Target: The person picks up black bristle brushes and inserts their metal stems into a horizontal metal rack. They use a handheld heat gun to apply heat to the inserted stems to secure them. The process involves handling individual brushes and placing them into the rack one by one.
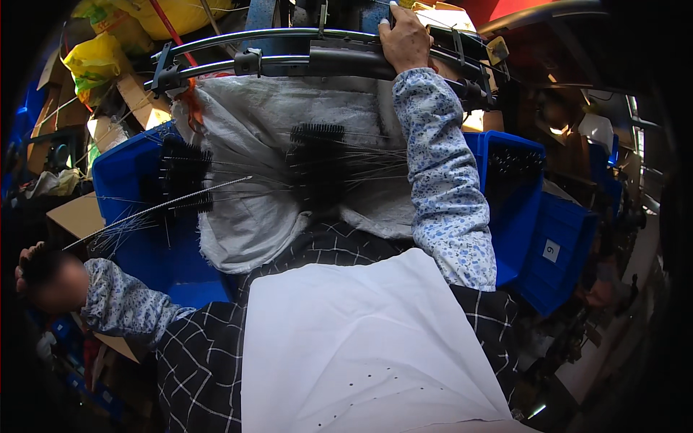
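Apron cloth (361, 339), plain white with a few dark specks, fills the nearest part of my view. Outside the left edge of the blue crate (119, 169), the left hand (56, 283) shows blurred; its fingers look closed around the wire brush (155, 208), whose twisted stem slants across the crate toward the sack. I judge it light and springy, with stiff wire and bristles that could bend, so I'd take it by the stem. To the right, a blue bin (530, 249) bears a white tag (551, 250) with one printed character; I make out no brand. Farther on, black brushes (317, 166) lie between the side edges of the white sack (249, 130). Beyond its far edge, the right hand (406, 42) rests on the metal frame (346, 61); I cannot tell whether those fingers grip it.
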A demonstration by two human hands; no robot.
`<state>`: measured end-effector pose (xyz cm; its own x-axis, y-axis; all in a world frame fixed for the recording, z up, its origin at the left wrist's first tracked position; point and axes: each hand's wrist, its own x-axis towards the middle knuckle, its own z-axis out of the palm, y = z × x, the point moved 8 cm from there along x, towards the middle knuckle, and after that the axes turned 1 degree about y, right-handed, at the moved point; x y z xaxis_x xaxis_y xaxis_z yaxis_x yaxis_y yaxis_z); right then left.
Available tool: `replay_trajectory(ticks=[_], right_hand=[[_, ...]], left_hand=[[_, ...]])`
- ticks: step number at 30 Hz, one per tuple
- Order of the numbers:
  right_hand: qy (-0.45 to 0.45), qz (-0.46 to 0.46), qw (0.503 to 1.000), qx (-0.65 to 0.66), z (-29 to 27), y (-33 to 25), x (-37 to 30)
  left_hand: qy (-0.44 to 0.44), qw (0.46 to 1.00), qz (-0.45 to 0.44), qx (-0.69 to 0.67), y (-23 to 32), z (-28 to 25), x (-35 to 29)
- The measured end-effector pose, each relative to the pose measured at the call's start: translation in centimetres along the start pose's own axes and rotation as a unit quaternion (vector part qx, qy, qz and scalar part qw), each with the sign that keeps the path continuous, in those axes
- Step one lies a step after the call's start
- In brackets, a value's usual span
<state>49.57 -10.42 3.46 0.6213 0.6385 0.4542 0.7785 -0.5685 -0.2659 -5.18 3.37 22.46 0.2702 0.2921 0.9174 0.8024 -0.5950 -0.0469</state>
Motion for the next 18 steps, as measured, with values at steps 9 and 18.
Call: replay_trajectory(ticks=[9, 18], right_hand=[[-0.034, 0.030, 0.998, 0.040, 0.3, -2.9, 0.3], [-0.052, 0.026, 0.998, -0.015, 1.6, -5.2, 0.9]], left_hand=[[-0.016, 0.979, 0.106, 0.176, 6.4, 0.5, 0.7], [-0.043, 0.600, -0.388, -0.699, -2.3, 6.5, -3.1]])
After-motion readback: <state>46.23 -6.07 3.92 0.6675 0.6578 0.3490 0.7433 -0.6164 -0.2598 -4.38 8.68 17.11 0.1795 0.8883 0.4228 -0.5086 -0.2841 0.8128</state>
